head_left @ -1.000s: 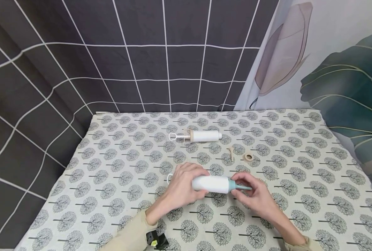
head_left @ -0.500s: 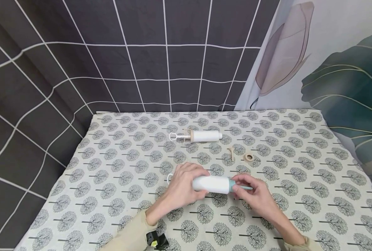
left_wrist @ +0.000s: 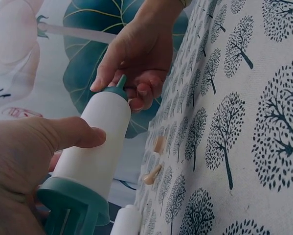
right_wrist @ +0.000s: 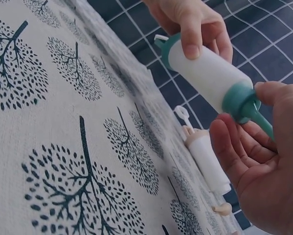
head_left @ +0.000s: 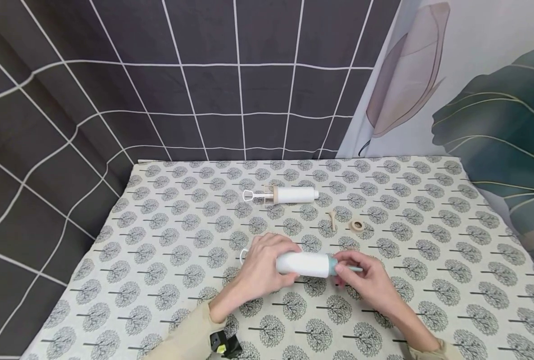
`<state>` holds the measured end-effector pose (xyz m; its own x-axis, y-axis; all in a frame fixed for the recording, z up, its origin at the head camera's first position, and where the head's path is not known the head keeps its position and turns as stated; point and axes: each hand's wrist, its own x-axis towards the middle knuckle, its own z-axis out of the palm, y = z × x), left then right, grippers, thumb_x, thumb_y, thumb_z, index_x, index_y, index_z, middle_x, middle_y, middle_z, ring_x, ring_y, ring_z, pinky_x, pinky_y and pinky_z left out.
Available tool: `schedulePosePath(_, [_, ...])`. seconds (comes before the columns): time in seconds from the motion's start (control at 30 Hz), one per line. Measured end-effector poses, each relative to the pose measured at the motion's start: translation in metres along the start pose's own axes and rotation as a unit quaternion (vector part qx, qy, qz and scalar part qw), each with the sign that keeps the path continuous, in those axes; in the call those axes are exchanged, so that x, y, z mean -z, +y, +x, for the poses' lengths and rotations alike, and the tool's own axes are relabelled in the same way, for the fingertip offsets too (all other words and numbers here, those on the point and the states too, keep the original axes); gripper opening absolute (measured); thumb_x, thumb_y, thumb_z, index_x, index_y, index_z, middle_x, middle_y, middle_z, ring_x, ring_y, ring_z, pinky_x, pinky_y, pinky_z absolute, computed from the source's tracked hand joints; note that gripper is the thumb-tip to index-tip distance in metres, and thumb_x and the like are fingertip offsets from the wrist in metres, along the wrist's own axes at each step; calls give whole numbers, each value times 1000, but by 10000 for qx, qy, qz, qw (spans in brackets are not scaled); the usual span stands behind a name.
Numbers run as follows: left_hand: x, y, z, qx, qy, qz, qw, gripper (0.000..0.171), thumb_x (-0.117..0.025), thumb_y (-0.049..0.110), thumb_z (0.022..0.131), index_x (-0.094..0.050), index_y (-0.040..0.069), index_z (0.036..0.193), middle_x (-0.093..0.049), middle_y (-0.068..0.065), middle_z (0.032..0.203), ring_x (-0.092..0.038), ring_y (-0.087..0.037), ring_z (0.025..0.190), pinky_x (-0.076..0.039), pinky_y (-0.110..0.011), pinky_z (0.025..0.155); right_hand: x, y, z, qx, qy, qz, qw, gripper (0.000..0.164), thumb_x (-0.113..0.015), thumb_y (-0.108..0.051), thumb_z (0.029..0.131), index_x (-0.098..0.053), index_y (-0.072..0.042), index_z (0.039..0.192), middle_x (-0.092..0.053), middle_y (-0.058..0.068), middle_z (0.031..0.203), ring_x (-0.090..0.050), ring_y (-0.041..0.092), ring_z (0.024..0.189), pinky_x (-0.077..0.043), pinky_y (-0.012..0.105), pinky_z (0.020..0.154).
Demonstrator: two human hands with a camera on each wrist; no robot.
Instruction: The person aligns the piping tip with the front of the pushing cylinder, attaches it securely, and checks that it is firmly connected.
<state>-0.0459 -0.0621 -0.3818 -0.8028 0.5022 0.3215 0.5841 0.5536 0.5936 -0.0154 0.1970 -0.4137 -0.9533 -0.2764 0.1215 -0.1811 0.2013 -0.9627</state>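
A white-barrelled piping syringe (head_left: pixel 309 265) with green fittings lies level across both hands above the cloth. My left hand (head_left: pixel 261 262) grips its barrel near the plunger end, thumb along the side in the left wrist view. Behind that hand a white loop handle (head_left: pixel 242 256) peeks out. At the opposite end my right hand (head_left: pixel 369 280) pinches the green nozzle cap (right_wrist: pixel 238 100), thumb on one side and fingers curled beneath. A thin tapered green nozzle (right_wrist: pixel 261 124) sticks out of the cap, partly hidden by the hand in the head view.
A second piping syringe (head_left: pixel 296 195) with a beige collar lies farther back on the tree-patterned tablecloth (head_left: pixel 181 210). Between it and my right hand lie a small beige nozzle (head_left: pixel 332 221) and a beige ring-shaped cap (head_left: pixel 357 226). A dark grid curtain (head_left: pixel 212 90) hangs behind the table.
My right thumb and fingers have closed in around the green nozzle cap, the thumb now lying over the nozzle. The left hand and syringe have stayed put.
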Motion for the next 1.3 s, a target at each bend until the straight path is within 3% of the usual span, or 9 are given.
schedulePosePath(0.13, [1, 0, 1, 54, 19, -58, 10000, 46, -92, 14, 65, -73, 12, 107, -70, -4, 113, -59, -20, 102, -41, -40, 90, 1, 0, 1, 153, 12, 78, 9999, 29, -62, 3, 93, -56, 12, 120, -67, 13, 101, -68, 22, 77, -58, 29, 72])
schedulePosePath(0.27, [2, -1, 1, 91, 2, -58, 9999, 46, -93, 15, 65, -73, 13, 107, -70, -3, 113, -59, -20, 102, -41, -41, 90, 2, 2, 3, 656, -106, 230, 9975, 42, -67, 13, 84, -52, 14, 124, -64, 15, 114, -66, 18, 95, -56, 32, 82])
schedulePosePath(0.4, [1, -1, 1, 92, -30, -42, 9999, 46, -93, 15, 65, -73, 12, 107, -70, -4, 113, -59, -20, 102, -42, -41, 90, 2, 3, 5, 1098, -236, 206, 9935, 48, -70, 19, 78, -53, 12, 122, -61, 18, 117, -64, 19, 100, -55, 33, 86])
schedulePosePath(0.5, [1, -1, 1, 86, -36, -64, 9999, 47, -93, 14, 65, -73, 12, 107, -70, -4, 113, -59, -21, 102, -42, -41, 90, 1, 3, 5, 1161, -238, 148, 9928, 49, -70, 20, 76, -56, 6, 120, -61, 16, 118, -64, 18, 101, -55, 32, 86])
schedulePosePath(0.73, [0, -1, 1, 118, -105, -67, 9999, 46, -91, 14, 66, -73, 12, 108, -70, -3, 113, -59, -20, 102, -42, -40, 91, 0, 4, 4, 1177, -173, 110, 9928, 47, -70, 21, 76, -59, 2, 117, -61, 18, 119, -65, 18, 102, -55, 33, 85])
schedulePosePath(0.93, [1, 0, 1, 131, -120, -30, 9998, 45, -91, 14, 66, -73, 12, 108, -70, -4, 113, -59, -20, 102, -42, -41, 91, -1, 5, 3, 947, -95, 90, 9954, 38, -69, 15, 82, -59, 3, 117, -62, 20, 119, -67, 16, 100, -56, 33, 82])
schedulePosePath(1.3, [-1, -1, 0, 20, -28, -41, 10000, 44, -91, 14, 66, -73, 12, 107, -70, -4, 112, -59, -20, 101, -41, -39, 89, -1, 3, 2, 560, -124, 131, 9983, 22, -62, 5, 93, -60, 7, 115, -68, 14, 99, -68, 26, 78, -59, 32, 70])
